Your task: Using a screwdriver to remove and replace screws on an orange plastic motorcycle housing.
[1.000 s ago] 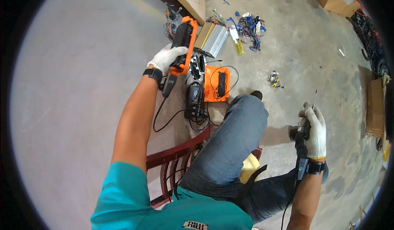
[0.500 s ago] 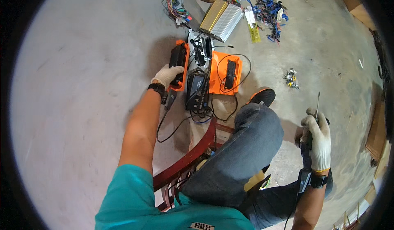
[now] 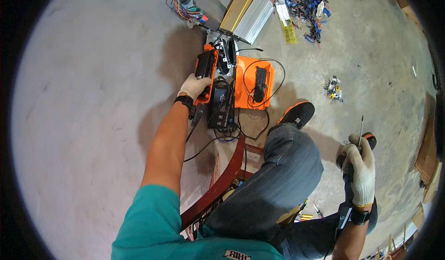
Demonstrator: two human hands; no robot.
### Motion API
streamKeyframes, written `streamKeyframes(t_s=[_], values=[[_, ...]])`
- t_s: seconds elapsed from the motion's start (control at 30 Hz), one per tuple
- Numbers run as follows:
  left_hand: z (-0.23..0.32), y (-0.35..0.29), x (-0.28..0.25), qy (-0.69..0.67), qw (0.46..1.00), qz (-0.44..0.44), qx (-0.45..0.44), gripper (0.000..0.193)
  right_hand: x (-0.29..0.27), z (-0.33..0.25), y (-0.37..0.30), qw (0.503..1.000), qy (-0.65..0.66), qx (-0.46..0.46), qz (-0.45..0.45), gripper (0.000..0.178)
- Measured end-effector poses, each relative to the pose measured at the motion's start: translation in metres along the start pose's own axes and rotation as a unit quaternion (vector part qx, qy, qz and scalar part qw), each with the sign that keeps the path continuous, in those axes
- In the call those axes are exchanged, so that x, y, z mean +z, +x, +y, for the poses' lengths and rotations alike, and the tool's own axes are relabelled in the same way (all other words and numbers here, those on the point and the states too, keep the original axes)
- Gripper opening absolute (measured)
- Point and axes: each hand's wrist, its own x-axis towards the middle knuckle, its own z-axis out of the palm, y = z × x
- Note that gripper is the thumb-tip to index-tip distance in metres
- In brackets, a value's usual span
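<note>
Nearest to us we saw our own teal shirt sleeve (image 3: pixel 153 223) and the bent leg in grey-blue jeans (image 3: pixel 278 181), which crossed over a dark red curved metal frame (image 3: pixel 222 181) standing on the grey concrete floor (image 3: pixel 92 98). At the end of that leg, our black shoe with an orange sole (image 3: pixel 296 113) rested on the floor.

Our right hand (image 3: pixel 360 172), in a white knit glove, was low on the right, well apart from the work. Its fingers were clamped around the handle of a thin-shafted screwdriver (image 3: pixel 360 132), whose shaft pointed up and away from us.

Further out, our left hand (image 3: pixel 194 86), also gloved in white, was closed over the lower end of a long orange and black plastic device (image 3: pixel 204 72) that lay on the floor. Just beside it, to the right, lay a black rectangular electronic unit (image 3: pixel 221 107) with black cables running from it. Right of that lay an orange flat plastic cover (image 3: pixel 252 81) with a black oblong part on top of it.

Beyond these lay two ribbed metal boxes, one gold and one silver (image 3: pixel 245 12), side by side. A bundle of many-coloured wires (image 3: pixel 185 7) lay to their left, and a scatter of blue wire scraps (image 3: pixel 308 3) to their right. A small cluster of metal bits (image 3: pixel 333 87) lay apart on the floor, right of the orange cover.
</note>
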Motion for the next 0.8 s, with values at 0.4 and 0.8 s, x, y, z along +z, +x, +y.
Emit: streamKeyframes(t_s=[0.4,0.8], values=[[0.017,0.03,0.012,-0.01,0.995,0.073,0.064,0.074,0.001,-0.008,0.002,1.0,-0.009,0.019,-0.011,0.048],[0.079,0.037,0.018,-0.012,0.98,0.129,0.152,0.066,0.003,-0.003,0.008,0.999,-0.027,0.021,-0.006,0.044]])
